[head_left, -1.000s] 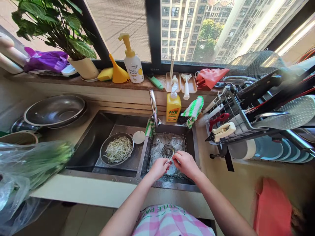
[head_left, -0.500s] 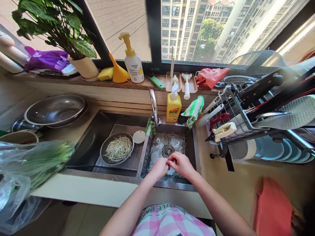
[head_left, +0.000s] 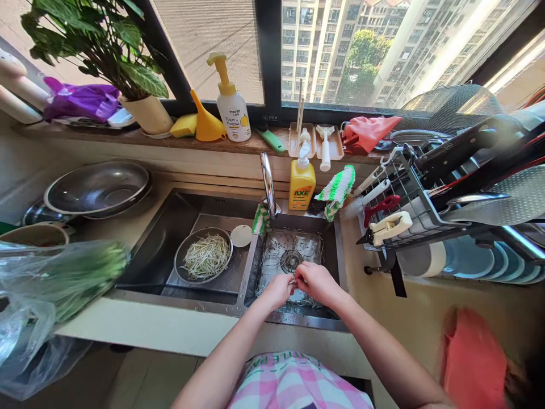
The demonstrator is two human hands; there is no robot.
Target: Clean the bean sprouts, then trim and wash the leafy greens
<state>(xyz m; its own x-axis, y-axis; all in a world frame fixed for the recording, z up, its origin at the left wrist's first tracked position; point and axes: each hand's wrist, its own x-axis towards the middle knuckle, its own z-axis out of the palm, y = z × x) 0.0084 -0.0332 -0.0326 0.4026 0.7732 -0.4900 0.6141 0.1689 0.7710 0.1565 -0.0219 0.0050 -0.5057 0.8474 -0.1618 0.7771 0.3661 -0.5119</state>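
Sprouts (head_left: 207,257) piled in bowl (head_left: 180,251), left hand (head_left: 280,289) and right hand (head_left: 318,282) pinching an apparent strand (head_left: 293,281), amount left unclear.

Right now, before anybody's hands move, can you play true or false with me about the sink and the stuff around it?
1. The left hand and right hand are close together over the smaller basin. True.
2. The round dish of pale sprouts is in the smaller basin. False: it is in the wider basin, on the left.
3. The yellow AXE bottle stands to the right of the tap. True.
4. The funnel on the windowsill is purple. False: it is yellow.
5. The potted plant is at the right end of the windowsill. False: it is toward the left.
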